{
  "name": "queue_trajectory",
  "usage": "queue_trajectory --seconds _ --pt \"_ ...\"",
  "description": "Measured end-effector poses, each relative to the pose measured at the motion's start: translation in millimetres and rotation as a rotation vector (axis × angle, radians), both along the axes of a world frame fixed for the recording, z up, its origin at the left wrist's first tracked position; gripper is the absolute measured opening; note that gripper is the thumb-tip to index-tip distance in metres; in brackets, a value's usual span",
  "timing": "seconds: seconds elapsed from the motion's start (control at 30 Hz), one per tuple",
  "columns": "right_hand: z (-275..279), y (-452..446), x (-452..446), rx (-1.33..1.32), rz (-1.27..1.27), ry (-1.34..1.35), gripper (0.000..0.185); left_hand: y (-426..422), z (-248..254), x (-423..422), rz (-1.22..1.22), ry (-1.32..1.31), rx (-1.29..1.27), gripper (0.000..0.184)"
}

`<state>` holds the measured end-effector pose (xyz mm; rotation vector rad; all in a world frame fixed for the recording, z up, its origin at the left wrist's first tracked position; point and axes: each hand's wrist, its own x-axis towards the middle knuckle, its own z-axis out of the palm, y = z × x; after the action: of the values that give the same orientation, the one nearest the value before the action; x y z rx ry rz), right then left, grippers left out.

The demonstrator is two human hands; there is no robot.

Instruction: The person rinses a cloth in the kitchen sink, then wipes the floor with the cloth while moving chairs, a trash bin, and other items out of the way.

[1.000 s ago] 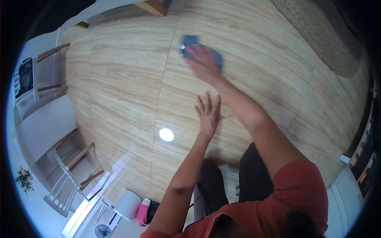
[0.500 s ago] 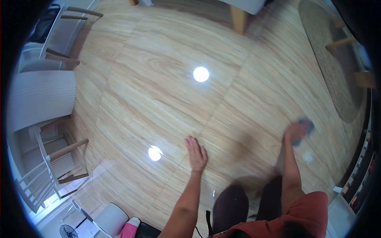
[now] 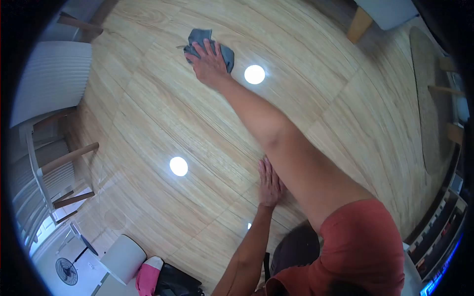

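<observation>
Pressing grey cloth (image 3: 199,35) under wide-spread right hand (image 3: 210,67), jutting ahead and rightward; well apart from left hand (image 3: 270,188), flat on floor (image 3: 207,123).

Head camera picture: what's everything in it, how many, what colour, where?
Floor: one, tan, middle
Cloth: one, grey, on the floor, near top
Light spots: two big, white, on the floor
Chairs: count unclear, white and brown, left edge
Fan: one, dark, bottom left
Drum: one, white, bottom left
Bundle: one, pink and white, bottom left
Bag, perhaps: one, black, beside the bundle
Furniture corner: one, pale grey, top right
Rug: one, brown, right
Wooden legs: several, brown, right edge
Rack: one, dark and white, lower right
Light strip: one, blue, bottom right
Shirt: one, red, bottom right
Trouser leg: one, dark, bottom middle
Left hand: one, bare, on the floor
Right hand: one, bare, on the cloth
</observation>
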<state>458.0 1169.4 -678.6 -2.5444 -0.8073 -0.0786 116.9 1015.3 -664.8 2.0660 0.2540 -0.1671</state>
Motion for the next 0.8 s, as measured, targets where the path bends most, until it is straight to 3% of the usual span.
queue_trajectory --seconds 0.03,0.1,0.17,0.2,0.27,0.3,0.4,0.47,0.5,0.57,0.6,0.67,0.73,0.77,0.8 --pt "-2 -12 -15 0.012 -0.023 -0.02 0.041 0 -2 -1 0.027 0.039 -0.097 0.053" --pt "-11 -60 -41 -0.096 -0.222 -0.021 0.043 1 -8 -2 -0.128 -0.205 0.39 0.054" --pt "-9 -133 -66 0.233 -0.618 0.129 0.039 -1 -9 -1 -0.115 -0.215 0.396 0.054" --pt "2 -191 -96 0.071 -0.56 -0.082 0.038 -1 -9 1 -0.099 -0.217 0.379 0.053" --pt "-6 -308 -155 -0.238 -0.673 -0.101 0.045 -2 -8 0 -0.095 -0.21 0.366 0.054" --pt "-9 -373 -200 -0.216 -0.667 -0.23 0.052 -3 -9 3 -0.104 -0.215 0.357 0.054" --pt "14 -506 -348 -0.519 -1.081 -0.152 0.053 -3 -10 1 -0.087 -0.285 0.339 0.054" --pt "10 -541 -419 -0.626 -1.808 0.194 0.056 -5 -7 3 -0.065 -0.286 0.36 0.054" --pt "14 -544 -431 -0.65 -1.822 0.193 0.056 -6 -6 1 -0.079 -0.277 0.34 0.054" --pt "7 -528 -417 -0.58 -2.27 0.381 0.057 -8 -2 4 -0.089 -0.231 0.438 0.055" --pt "-3 -518 -410 -0.582 -2.28 0.373 0.057 -9 -2 6 -0.094 -0.234 0.429 0.055" --pt "-34 -482 -391 -0.5 -1.434 -0.278 0.052 -9 -3 5 -0.115 -0.258 0.495 0.055" --pt "-6 -406 -320 -0.243 -1.158 -0.15 0.05 -12 -4 6 -0.108 -0.264 0.51 0.055" --pt "-7 -373 -289 -0.298 -1.054 -0.089 0.052 -11 -5 6 -0.101 -0.264 0.52 0.055" --pt "-6 -343 -263 -0.183 -0.908 -0.12 0.051 -11 -4 7 -0.099 -0.272 0.539 0.055"
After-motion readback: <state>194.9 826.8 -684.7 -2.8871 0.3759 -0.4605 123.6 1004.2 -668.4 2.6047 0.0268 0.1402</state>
